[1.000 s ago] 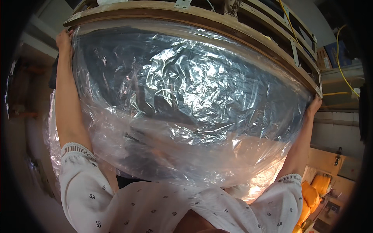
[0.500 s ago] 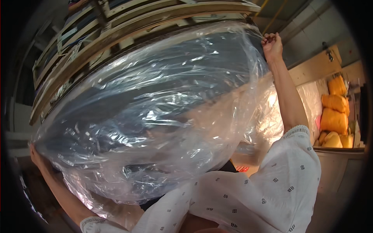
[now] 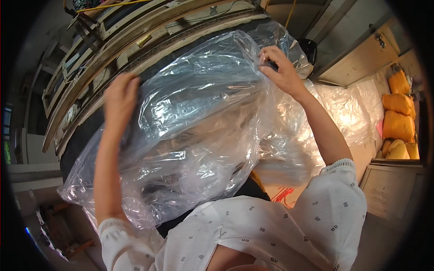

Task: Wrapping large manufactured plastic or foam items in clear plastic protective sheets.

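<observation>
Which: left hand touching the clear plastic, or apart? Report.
Cannot tell: in head view, left hand blurs near the clear plastic, neither contact nor gap plain.

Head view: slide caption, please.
Right hand at crumpled clear plastic sheet, blurred left hand near slatted wooden frame.

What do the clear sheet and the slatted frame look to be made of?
Sheet: thin plastic film, glossy and see-through; it creases and throws sharp glints. Frame: probably wood, with a dull finish, going by its pale brown rails; grain is too small to make out.
</observation>
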Available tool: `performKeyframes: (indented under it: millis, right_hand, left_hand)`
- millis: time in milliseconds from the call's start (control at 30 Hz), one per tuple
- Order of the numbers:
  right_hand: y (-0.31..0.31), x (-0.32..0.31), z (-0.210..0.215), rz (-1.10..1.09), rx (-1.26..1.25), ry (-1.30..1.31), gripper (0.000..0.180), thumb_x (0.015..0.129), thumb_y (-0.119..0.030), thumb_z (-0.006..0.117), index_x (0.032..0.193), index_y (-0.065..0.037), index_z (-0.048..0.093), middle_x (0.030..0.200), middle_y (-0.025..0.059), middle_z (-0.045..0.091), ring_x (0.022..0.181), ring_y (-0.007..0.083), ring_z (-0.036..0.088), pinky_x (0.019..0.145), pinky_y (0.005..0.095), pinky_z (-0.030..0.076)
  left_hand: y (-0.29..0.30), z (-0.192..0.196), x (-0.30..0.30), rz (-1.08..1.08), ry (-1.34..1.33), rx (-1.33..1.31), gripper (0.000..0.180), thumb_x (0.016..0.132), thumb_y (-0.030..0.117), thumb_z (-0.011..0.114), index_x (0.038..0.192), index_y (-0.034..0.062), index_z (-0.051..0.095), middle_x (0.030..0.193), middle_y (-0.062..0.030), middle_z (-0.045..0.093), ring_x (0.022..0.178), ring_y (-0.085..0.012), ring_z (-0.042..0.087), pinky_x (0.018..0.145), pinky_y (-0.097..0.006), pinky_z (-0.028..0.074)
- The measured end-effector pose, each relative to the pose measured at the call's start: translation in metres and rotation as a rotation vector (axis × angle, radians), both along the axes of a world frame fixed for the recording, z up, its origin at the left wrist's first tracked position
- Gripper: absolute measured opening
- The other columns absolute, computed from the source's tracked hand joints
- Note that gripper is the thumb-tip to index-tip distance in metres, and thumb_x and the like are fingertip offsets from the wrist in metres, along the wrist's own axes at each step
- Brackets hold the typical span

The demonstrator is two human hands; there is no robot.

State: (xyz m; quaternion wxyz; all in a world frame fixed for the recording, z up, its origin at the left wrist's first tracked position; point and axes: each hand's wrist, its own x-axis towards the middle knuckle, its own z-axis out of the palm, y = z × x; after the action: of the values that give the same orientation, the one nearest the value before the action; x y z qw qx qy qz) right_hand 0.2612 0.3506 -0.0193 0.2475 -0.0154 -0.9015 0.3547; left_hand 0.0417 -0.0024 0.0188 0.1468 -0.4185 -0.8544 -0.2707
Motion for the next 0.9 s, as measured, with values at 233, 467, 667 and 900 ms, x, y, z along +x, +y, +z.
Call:
performKeyframes:
  millis: [233,467,667,900]
  right_hand:
    - [0.009,-0.002,0.016,0.177,-0.051,-0.129,0.013,0.081,-0.015,0.057,0.089,-0.008,0.051,0.12,0.0055,0.045,0.112,0.0208,0.043,0.093,0.0327,0.035]
    - [0.06,-0.032,-0.006,-0.169,0.546,-0.215,0.05,0.09,-0.034,0.048,0.127,-0.001,0.045,0.138,0.0153,0.039,0.129,0.0315,0.034,0.105,0.0382,0.029]
    - [-0.106,-0.008,-0.002,0.183,0.641,-0.113,0.063,0.089,-0.046,0.045,0.135,-0.004,0.036,0.143,0.0125,0.032,0.135,0.0266,0.025,0.108,0.0455,0.021]
    - [-0.159,-0.038,0.026,0.142,0.666,-0.106,0.05,0.087,-0.043,0.048,0.121,-0.007,0.052,0.114,0.0092,0.055,0.104,0.0241,0.052,0.085,0.037,0.041]
  left_hand:
    - [0.134,-0.043,0.023,-0.305,-0.377,0.492,0.017,0.082,0.017,0.064,0.088,0.0029,0.058,0.074,-0.0039,0.057,0.066,-0.015,0.052,0.062,-0.026,0.043]
    - [0.024,-0.022,0.066,-0.094,-0.676,0.281,0.019,0.077,0.009,0.067,0.092,0.0033,0.057,0.081,0.0009,0.054,0.077,-0.0074,0.049,0.07,-0.021,0.04]
    - [-0.214,-0.006,0.079,0.379,-0.709,0.128,0.008,0.08,0.011,0.065,0.083,0.0052,0.06,0.074,0.0067,0.052,0.07,-0.0024,0.046,0.064,-0.017,0.036]
    - [-0.291,0.013,0.071,0.531,-0.679,-0.068,0.015,0.082,0.018,0.063,0.081,0.0029,0.061,0.071,0.0055,0.05,0.069,-0.0045,0.045,0.063,-0.019,0.035]
